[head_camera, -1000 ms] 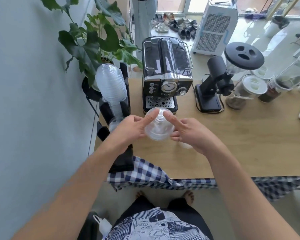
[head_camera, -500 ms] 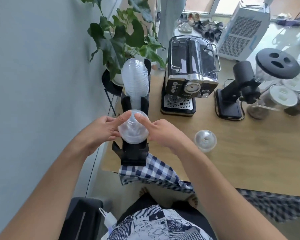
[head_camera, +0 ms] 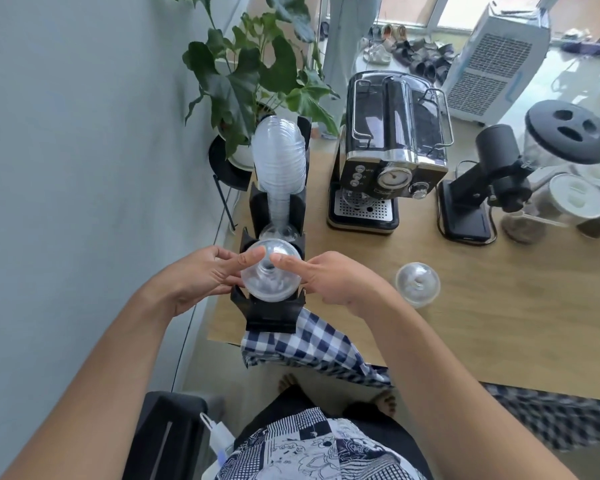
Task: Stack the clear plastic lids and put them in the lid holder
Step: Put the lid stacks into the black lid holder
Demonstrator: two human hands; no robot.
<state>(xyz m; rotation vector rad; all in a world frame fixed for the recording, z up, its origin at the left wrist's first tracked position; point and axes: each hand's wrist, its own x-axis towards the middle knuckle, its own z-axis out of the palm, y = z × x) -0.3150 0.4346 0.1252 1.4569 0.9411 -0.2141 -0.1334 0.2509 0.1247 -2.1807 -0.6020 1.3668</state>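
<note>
Clear dome lids [head_camera: 270, 271], count unclear, pinched between left hand [head_camera: 201, 275] and right hand [head_camera: 329, 278].

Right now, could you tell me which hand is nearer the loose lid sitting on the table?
Right. The right hand is beside the loose lid; the left hand is farther, beyond the held lids.

We wear a patchwork-printed navy-and-white top [head_camera: 312, 448] over dark trousers [head_camera: 298, 400]; forearms, hands and feet [head_camera: 383, 400] are bare.

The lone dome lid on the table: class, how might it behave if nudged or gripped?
The dome lid looks like thin clear plastic, so probably very light and easily slid. Its walls would likely flex under a squeeze. Resting rim-down on the table, it seems unlikely to roll.
</note>
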